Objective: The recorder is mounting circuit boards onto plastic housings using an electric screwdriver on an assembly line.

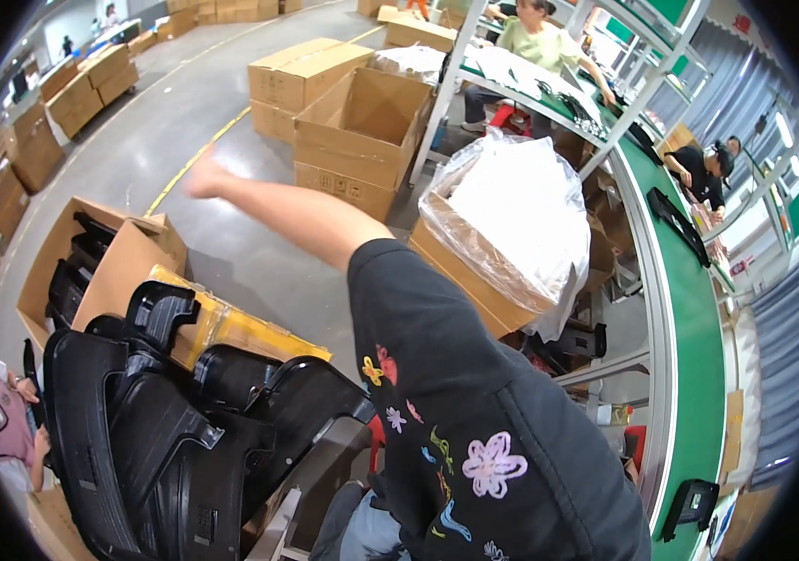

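Observation:
My right arm, in a short black sleeve with embroidered flowers, stretches across the middle toward the upper left. At its end my right hand (210, 174) is raised over the grey floor. It is smeared by motion, so its fingers cannot be made out, and nothing shows in it. My left hand is out of view. Below the arm, at the lower left, lies a pile of curved black plastic panels (161, 439). Behind the pile, more black panels stand in an open cardboard box (100, 294), beside a carton with yellow tape (250, 327).
An open empty carton (362, 122) and a carton lined with clear plastic, full of white sheets (512, 215), stand ahead. On the right runs a green-topped bench (689, 355) carrying black parts. Co-workers are at the far bench, the right and the lower left.

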A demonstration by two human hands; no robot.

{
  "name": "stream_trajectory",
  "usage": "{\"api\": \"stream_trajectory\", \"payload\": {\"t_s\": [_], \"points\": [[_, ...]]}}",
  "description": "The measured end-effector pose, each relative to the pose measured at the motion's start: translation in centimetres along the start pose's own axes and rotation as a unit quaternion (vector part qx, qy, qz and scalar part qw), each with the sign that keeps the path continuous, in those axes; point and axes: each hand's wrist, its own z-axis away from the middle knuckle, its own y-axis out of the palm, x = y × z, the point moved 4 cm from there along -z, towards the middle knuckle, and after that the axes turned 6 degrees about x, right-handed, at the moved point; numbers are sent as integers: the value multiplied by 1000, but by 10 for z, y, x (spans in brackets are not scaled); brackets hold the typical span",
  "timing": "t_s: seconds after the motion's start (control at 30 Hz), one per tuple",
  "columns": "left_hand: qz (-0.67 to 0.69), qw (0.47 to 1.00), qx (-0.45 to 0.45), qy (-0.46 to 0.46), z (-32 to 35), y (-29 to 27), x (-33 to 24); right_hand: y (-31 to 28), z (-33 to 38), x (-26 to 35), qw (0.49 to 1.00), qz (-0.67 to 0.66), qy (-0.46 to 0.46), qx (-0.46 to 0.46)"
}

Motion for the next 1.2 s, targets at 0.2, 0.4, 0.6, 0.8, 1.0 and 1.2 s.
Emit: {"api": "stream_trajectory", "payload": {"t_s": [0.2,0.4,0.6,0.8,1.0,1.2], "points": [[-21,998,12,62,-16,3,-10,-34,16,100,980,-127,42,-146],[-71,994,-53,64,-5,2,-18,102,143,264,928,-44,-364,-65],[-124,985,-74,98,-6,-1,-29,257,178,266,728,299,-616,-18],[-180,972,-111,102,4,-7,-33,292,167,283,736,305,-601,-60],[-232,954,-138,133,9,-10,-42,298,163,282,720,323,-614,-40],[-278,930,-180,160,-10,13,-131,251,192,299,683,296,-666,-61]]}}
